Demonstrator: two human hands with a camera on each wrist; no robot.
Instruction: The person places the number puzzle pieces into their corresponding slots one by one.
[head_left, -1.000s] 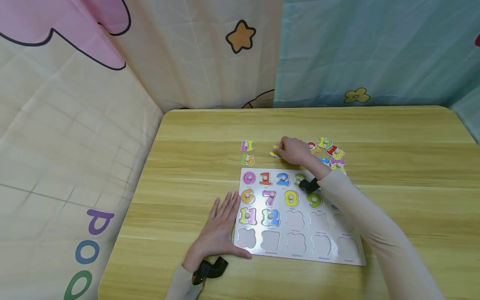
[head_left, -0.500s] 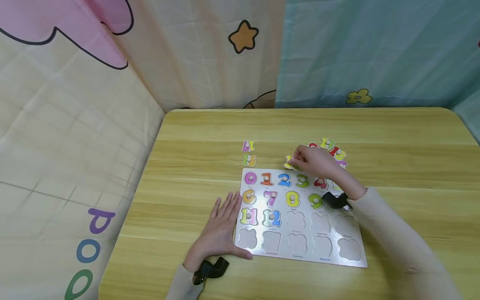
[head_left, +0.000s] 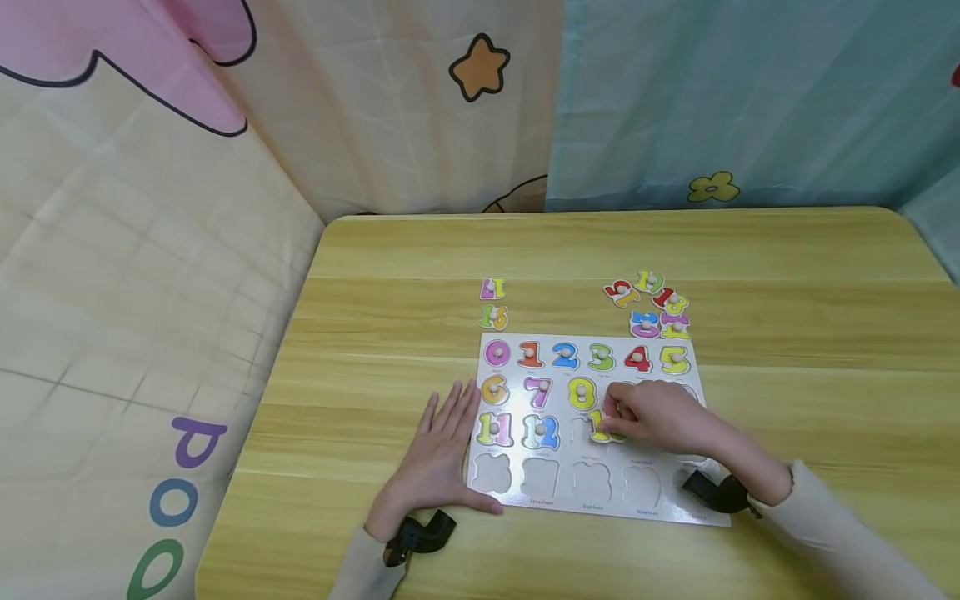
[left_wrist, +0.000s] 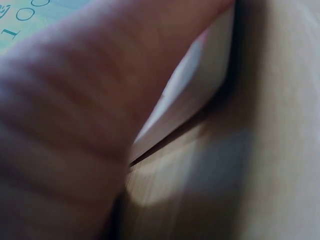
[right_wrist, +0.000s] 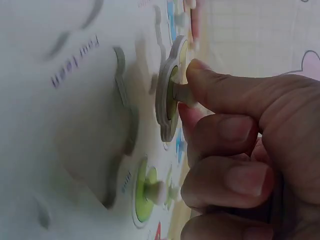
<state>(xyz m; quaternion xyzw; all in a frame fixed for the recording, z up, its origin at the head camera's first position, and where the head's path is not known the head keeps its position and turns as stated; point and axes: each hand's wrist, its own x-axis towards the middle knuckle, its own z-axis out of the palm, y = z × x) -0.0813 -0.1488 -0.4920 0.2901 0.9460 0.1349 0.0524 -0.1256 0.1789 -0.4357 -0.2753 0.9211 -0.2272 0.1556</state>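
Observation:
In the head view a white number puzzle board (head_left: 517, 479) lies on the table. My right hand (head_left: 663, 417) pinches a yellow number puzzle piece (head_left: 597, 427), showing a 1, above the board's third row, right of the 12 (head_left: 541, 432). The right wrist view has thumb and forefinger on the small knob (right_wrist: 185, 94) of that piece (right_wrist: 167, 100), which stands tilted, apart from the board face; the fingers hide part of it. My left hand (head_left: 438, 462) lies with straight fingers along the board's left edge, thumb at its lower left corner. The left wrist view is mostly blurred skin.
Loose number pieces lie beyond the board: a 17 (head_left: 492, 289) and a 16 (head_left: 493, 317) at left. At right are a 15 (head_left: 622, 292), a 19 (head_left: 650, 282), an 18 (head_left: 670, 301) and a 20 (head_left: 645, 324). The wooden table (head_left: 352, 333) extends around.
My right hand picked up the yellow piece from behind the board and brought it right, then toward me, over the third row. The left hand stays at the board's edge.

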